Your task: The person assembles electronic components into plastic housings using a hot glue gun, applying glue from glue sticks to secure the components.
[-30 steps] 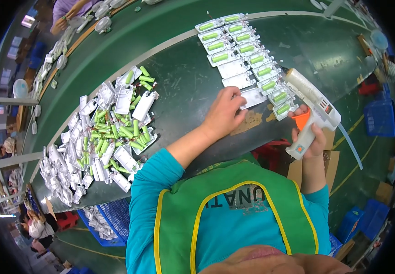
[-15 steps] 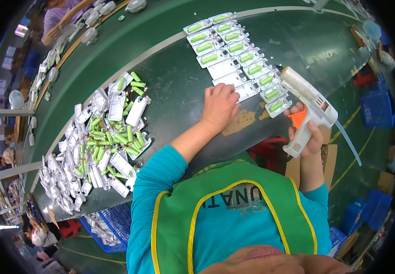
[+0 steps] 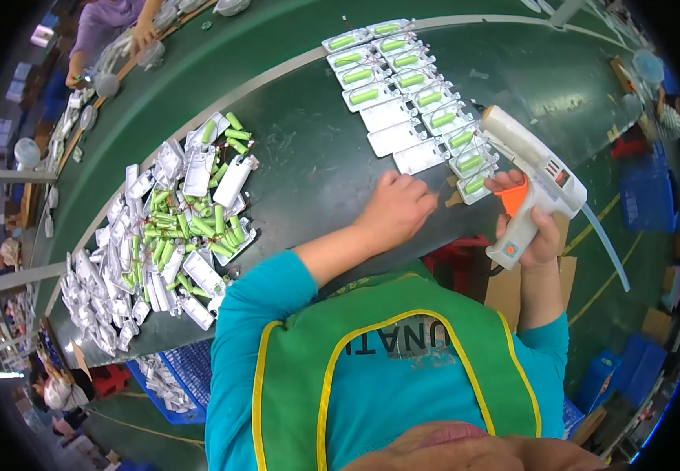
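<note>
Surface: a dark green table point(image 3: 301, 177), its far edge marked by a pale strip point(image 3: 273, 74) that curves in this view.
Left hand: the left hand point(image 3: 399, 206) is loosely curled over the near edge, just beside the nearest bare casing point(image 3: 421, 157); from where I stand I cannot tell whether its fingers hold anything.
Right hand: the right hand point(image 3: 542, 238) is closed around the handle of a glue gun point(image 3: 553, 187), its fingers at the orange trigger point(image 3: 513, 200).
Glue gun: white, held tilted at the right part of the near edge, the nozzle end pointing across the surface toward the far side; a pale blue stick point(image 3: 608, 250) trails from its rear.
Rows: white casings in two adjoining columns, running from the far edge toward the near edge. Those in the right column each carry a green cell point(image 3: 442, 119); in the left column the far four do, and the nearest three are bare.
Pile: a heap point(image 3: 120, 271) of white casings and green cells, mixed, toward the left end.
Below the near edge: a blue crate point(image 3: 191, 369) of white pieces at the left; a red stool point(image 3: 456, 263) nearer the right hand.
Beyond the far edge: a co-worker in a purple top point(image 3: 104, 30), hands among white parts.
</note>
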A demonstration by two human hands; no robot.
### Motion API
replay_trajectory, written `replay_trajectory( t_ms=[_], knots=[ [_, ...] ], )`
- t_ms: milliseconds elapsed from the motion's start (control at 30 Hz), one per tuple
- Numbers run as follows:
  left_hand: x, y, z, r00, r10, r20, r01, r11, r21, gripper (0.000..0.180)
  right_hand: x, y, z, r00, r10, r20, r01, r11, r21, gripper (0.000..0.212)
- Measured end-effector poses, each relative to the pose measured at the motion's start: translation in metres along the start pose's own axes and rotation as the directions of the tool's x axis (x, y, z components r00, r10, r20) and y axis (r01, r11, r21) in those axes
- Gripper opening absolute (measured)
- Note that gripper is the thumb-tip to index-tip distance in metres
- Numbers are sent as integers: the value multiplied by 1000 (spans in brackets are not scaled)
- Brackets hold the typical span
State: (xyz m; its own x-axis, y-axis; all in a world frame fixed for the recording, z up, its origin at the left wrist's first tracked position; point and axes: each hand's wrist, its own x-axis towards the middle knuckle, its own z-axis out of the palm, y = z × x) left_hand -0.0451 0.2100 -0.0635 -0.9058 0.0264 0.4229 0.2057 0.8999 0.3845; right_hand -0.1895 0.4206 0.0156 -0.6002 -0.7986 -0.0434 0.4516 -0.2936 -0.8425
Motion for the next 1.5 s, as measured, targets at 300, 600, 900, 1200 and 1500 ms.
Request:
replay_trajectory(
  t_ms=[300,600,900,1200,1500],
  knots=[
    [-22,-29,-20,981,-186,-50,189,979,76,26,89,-30,36,935,346,74,-281,853,-440,53],
    [-14,-54,-22,913,-361,-192,372,928,26,24,116,-5,41,880,474,-13,-393,714,-579,44],
    [-20,-54,-32,910,-363,-198,374,927,19,24,123,1,39,887,461,-20,-388,722,-572,44],
    [-76,-68,-127,827,-466,-314,562,677,475,41,119,4,47,903,429,-30,-351,695,-628,42],
    [-128,-94,-145,759,-570,-314,626,505,595,41,119,3,43,937,348,-27,-248,609,-753,31]
  ],
)
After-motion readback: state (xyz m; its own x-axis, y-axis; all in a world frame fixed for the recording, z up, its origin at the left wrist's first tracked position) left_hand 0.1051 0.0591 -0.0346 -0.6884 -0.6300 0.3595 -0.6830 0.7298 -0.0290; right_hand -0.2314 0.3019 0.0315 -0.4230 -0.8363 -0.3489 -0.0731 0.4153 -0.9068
